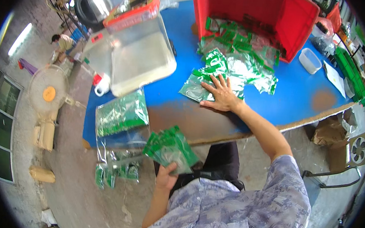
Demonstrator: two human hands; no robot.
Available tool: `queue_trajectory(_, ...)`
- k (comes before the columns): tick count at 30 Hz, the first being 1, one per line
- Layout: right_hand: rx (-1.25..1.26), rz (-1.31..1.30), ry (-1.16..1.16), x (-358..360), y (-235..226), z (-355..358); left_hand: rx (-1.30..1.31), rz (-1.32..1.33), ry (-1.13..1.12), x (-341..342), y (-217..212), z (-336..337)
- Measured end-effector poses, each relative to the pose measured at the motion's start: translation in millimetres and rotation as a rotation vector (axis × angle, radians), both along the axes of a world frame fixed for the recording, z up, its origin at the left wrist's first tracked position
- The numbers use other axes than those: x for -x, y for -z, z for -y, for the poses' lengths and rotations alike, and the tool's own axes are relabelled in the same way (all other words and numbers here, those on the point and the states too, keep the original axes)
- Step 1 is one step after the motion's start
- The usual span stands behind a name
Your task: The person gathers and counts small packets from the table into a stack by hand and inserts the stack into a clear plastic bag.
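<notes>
My left hand [167, 179] grips a small stack of flat clear packets with green printed ends [170, 148], held in front of my body just off the table's near edge. With fingers spread, my right hand [223, 95] presses flat on similar green packets [192, 89] on the tabletop. Beyond it, a loose heap of these packets [252, 68] spills from a red bin [298, 27] tipped on its side. To the left, a larger clear bag [124, 112] with green packets inside lies at the table edge. More green packets [122, 169] show below that edge.
The blue table [163, 92] has worn brown patches. A shallow translucent tray [142, 59] stands at its left, near a kettle [93, 6] and a red box [134, 15]. A small clear tub [310, 60] sits at right. A fan [48, 93] and another person [64, 44] are leftward.
</notes>
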State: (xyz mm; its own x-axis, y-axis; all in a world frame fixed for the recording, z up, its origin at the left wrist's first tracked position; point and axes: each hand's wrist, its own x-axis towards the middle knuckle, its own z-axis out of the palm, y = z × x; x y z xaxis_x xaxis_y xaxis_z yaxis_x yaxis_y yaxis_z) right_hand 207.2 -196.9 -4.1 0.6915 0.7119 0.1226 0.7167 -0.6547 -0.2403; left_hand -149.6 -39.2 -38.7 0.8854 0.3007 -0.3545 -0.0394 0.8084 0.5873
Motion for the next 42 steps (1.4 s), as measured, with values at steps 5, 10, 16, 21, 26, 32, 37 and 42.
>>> queue_trajectory(5, -0.113, 0.217, -0.206, 28.6, -20.0, 34.1, 0.003, -0.023, -0.025, -4.8, -7.2, -10.6)
queue_trajectory(10, -0.184, 0.078, -0.446, 124.4, -15.0, 19.6, -0.088, 0.025, -0.045, -9.8, -23.1, 4.0)
queue_trajectory(16, -0.494, -0.173, -0.126, 133.6, -43.7, 26.0, -0.002, -0.024, -0.018, -6.1, -6.0, 8.2)
queue_trajectory(21, -0.234, 0.129, -0.127, 153.8, -2.4, 36.9, 0.151, 0.124, -0.017, -4.5, 10.3, 12.8)
queue_trajectory(26, -0.244, -0.415, -0.186, 161.2, -19.0, 28.5, 0.092, 0.05, -0.01, -16.3, 16.2, 19.0)
queue_trajectory(32, -0.135, 0.111, -0.398, 159.4, -4.8, 30.3, 0.054, 0.063, -0.012, 5.7, 14.9, 0.3)
queue_trajectory(37, -0.162, 0.127, -0.431, 150.9, -9.5, 37.4, -0.053, 0.068, -0.046, 24.5, 17.7, -20.2)
queue_trajectory(42, -0.435, 0.103, -0.339, 135.8, -29.6, 26.7, 0.187, 0.178, 0.014, 15.9, 32.1, -23.9)
